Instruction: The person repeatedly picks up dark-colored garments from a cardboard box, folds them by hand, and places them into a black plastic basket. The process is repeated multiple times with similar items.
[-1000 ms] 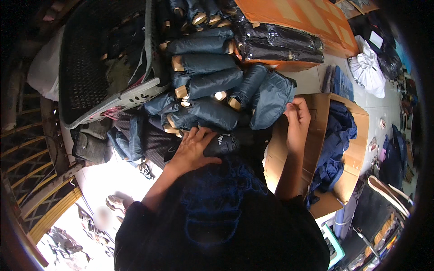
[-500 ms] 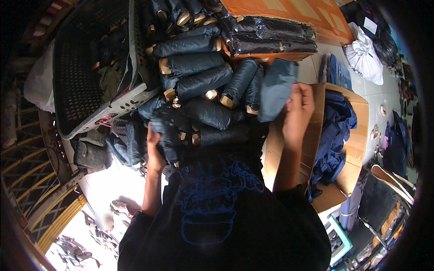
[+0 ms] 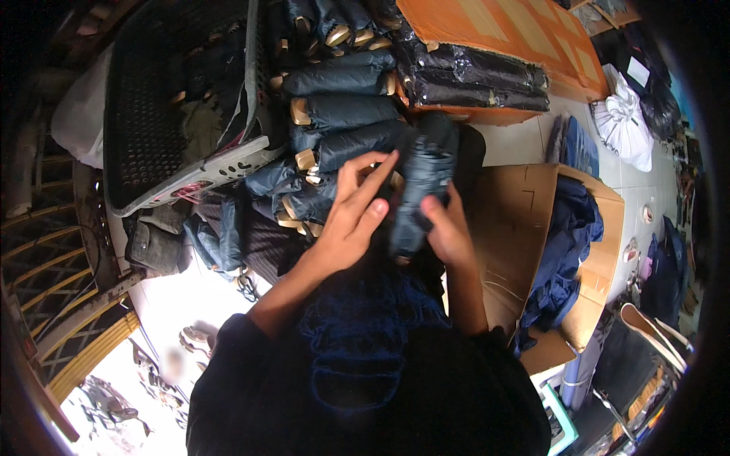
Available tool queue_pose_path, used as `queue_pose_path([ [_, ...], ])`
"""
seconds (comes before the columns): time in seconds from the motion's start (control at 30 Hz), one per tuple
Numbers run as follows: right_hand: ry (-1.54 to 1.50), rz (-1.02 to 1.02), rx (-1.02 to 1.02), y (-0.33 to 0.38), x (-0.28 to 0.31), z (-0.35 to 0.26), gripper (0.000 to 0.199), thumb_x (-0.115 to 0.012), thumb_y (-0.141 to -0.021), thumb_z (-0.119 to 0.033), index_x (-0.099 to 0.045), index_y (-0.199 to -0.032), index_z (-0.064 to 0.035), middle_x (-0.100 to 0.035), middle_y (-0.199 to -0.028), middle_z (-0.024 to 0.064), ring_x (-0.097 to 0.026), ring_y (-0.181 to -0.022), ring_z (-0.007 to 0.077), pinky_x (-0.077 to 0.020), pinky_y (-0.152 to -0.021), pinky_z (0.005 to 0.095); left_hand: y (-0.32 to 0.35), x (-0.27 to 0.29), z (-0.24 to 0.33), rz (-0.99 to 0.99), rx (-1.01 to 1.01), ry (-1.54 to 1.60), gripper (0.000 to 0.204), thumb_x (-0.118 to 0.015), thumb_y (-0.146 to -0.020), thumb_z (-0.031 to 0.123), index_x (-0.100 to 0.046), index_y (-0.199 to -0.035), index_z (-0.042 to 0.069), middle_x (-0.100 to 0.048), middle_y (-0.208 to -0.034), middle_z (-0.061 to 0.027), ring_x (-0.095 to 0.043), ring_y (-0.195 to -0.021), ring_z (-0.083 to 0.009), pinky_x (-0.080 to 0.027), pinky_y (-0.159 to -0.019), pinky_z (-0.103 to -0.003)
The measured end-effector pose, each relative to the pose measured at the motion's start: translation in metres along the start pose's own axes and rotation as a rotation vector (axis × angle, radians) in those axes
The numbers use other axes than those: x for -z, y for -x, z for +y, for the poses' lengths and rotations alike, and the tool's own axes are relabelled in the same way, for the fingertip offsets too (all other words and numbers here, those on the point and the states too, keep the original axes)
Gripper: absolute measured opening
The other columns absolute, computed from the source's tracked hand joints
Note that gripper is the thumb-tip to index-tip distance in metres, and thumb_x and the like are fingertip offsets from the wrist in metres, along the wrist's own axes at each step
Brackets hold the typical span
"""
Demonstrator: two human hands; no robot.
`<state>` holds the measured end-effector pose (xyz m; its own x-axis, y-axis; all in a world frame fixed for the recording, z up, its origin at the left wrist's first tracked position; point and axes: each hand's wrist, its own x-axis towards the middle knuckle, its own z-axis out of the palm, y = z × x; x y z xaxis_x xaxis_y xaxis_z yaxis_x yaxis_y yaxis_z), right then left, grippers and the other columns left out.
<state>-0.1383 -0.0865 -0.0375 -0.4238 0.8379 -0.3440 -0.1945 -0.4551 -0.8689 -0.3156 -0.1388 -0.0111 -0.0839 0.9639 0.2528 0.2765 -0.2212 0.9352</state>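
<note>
So right now I've got a rolled-up dark denim garment [image 3: 420,190] held up in front of me, between both hands. My right hand [image 3: 449,232] is wrapped around its lower part, thumb pressed on the front, so that one is clearly gripping the roll. My left hand [image 3: 351,220] is just beside it on the left edge with the fingers stretched out long and mostly straight, touching the fabric more than clamping it, so call it open against the roll.

Behind the roll there's a whole pile of rolled denim pieces [image 3: 334,114], dark blue with tan tags showing at the ends, stacked in rows. To the left of the pile sits a grey plastic laundry basket [image 3: 152,144], tipped on its side, with some clothes in it. Past the pile at the top right is an orange board [image 3: 494,23] with a few black plastic-wrapped bundles [image 3: 479,80] lying on it. On my right there's an open cardboard box [image 3: 517,228] with loose dark blue cloth [image 3: 566,251] spilling inside it. Further out, a white plastic bag [image 3: 623,125] lies on the pale floor.
</note>
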Motion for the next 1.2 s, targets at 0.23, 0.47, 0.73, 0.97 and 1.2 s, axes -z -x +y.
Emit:
queue_pose_path([
  [0.23, -0.151, -0.031, 0.022, 0.004, 0.072, 0.004, 0.065, -0.063, -0.084, -0.046, -0.046, -0.124, 0.0030, -0.062, -0.092, 0.0149, -0.064, -0.073, 0.0242, -0.0556, -0.065, 0.0360, 0.028, -0.006, -0.043, -0.056, 0.080, -0.656, 0.044, -0.078, -0.067, 0.013, -0.059, -0.106, 0.005, -0.053, -0.111, -0.0136, -0.051, -0.100, -0.0333, -0.043, -0.086, -0.044],
  [0.47, -0.128, -0.211, -0.041, -0.014, 0.073, 0.021, 0.068, -0.069, -0.081, -0.042, -0.046, -0.123, 0.0057, -0.063, -0.089, 0.0162, -0.065, -0.064, 0.0252, -0.0550, -0.058, 0.0361, 0.019, 0.022, -0.047, -0.078, 0.087, -0.148, 0.042, -0.074, -0.061, -0.006, -0.063, -0.100, 0.004, -0.062, -0.095, -0.0108, -0.063, -0.094, -0.0287, -0.048, -0.080, -0.034],
  [0.73, -0.320, -0.122, 0.041, -0.017, 0.033, 0.013, 0.062, -0.048, -0.093, -0.050, -0.050, -0.120, 0.0058, -0.061, -0.092, 0.0174, -0.061, -0.063, 0.0251, -0.0514, -0.057, 0.0370, 0.006, 0.055, -0.028, 0.202, 0.438, 0.374, 0.014, -0.061, -0.093, 0.011, -0.064, -0.101, 0.001, -0.056, -0.080, 0.0039, -0.048, -0.072, -0.0028, -0.040, -0.063, -0.020],
  [0.97, -0.269, -0.133, 0.038, -0.011, 0.008, 0.002, 0.061, -0.038, -0.097, -0.050, -0.048, -0.123, 0.0050, -0.060, -0.095, 0.0190, -0.061, -0.062, 0.0245, -0.0500, -0.059, 0.0368, -0.017, 0.066, -0.006, 0.300, 0.380, 0.008, 0.021, -0.056, -0.096, 0.019, -0.061, -0.093, -0.001, -0.043, -0.065, 0.0049, -0.037, -0.063, -0.0016, -0.032, -0.053, -0.021],
  [1.2, -0.250, -0.667, -0.137, -0.007, 0.004, 0.008, 0.090, -0.064, -0.075, -0.063, -0.040, -0.130, 0.0041, -0.051, -0.125, 0.0243, -0.055, -0.054, 0.0191, -0.0451, -0.043, 0.0279, -0.033, 0.081, -0.021, 0.344, 0.016, -0.086, 0.018, -0.054, -0.097, 0.015, -0.063, -0.101, 0.000, -0.055, -0.073, 0.0019, -0.042, -0.067, -0.0041, -0.038, -0.060, -0.021],
])
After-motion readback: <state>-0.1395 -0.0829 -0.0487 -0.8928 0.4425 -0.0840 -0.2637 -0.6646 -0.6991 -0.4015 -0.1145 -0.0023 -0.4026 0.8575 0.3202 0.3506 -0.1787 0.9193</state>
